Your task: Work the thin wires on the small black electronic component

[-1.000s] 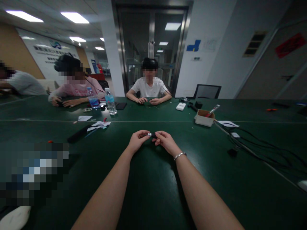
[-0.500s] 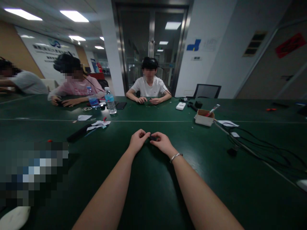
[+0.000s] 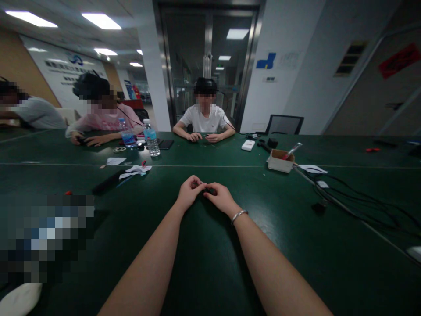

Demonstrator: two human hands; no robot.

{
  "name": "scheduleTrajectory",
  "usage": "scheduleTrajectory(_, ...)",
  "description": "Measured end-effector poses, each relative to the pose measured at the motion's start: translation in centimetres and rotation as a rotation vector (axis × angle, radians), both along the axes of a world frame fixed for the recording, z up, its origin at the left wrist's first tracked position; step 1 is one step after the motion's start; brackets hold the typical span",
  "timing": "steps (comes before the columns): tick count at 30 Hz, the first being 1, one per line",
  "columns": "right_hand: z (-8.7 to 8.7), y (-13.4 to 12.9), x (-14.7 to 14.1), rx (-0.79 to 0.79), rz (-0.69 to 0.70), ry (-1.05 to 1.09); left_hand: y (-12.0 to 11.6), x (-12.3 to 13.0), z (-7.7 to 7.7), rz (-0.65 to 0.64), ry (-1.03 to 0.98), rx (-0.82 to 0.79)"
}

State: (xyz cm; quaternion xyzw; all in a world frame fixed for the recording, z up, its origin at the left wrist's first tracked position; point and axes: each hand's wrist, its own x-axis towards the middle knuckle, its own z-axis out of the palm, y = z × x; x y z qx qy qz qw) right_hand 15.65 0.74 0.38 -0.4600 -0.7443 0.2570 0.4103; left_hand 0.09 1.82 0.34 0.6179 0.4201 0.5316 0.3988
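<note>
Both my hands meet over the dark green table (image 3: 210,245), their fingertips close together. My right hand (image 3: 221,195) is closed in a pinch on a small black object (image 3: 211,191), mostly hidden by the fingers and too small to name. My left hand (image 3: 190,191) is closed too, thumb against fingers, right beside that object. Whether the left fingers hold a part of it or something else tiny, I cannot make out. A silver bracelet circles my right wrist.
Left of my hands lie a black cylinder-like item (image 3: 110,182) and crumpled paper (image 3: 135,171). Water bottles (image 3: 151,139) stand beyond. Ahead right is a small open box (image 3: 280,162), with black cables (image 3: 348,197) trailing beside it. Other people sit across the table.
My right hand has shifted slightly left, bringing its fingertips nearer my left hand. Less of the black object shows between them. The left hand barely moves.
</note>
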Motion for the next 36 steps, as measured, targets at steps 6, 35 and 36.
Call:
scheduleTrajectory(6,-0.3,0.3,0.0,-0.045,-0.053,-0.003,-0.4,-0.6,0.6,-0.095,-0.018,-0.065)
scheduleTrajectory(35,-0.1,0.2,0.0,-0.052,-0.085,-0.050,0.6,-0.3,-0.5,0.105,0.161,-0.117)
scheduleTrajectory(36,-0.1,0.3,0.0,-0.055,-0.087,-0.049,0.6,-0.2,-0.5,0.129,0.164,-0.121)
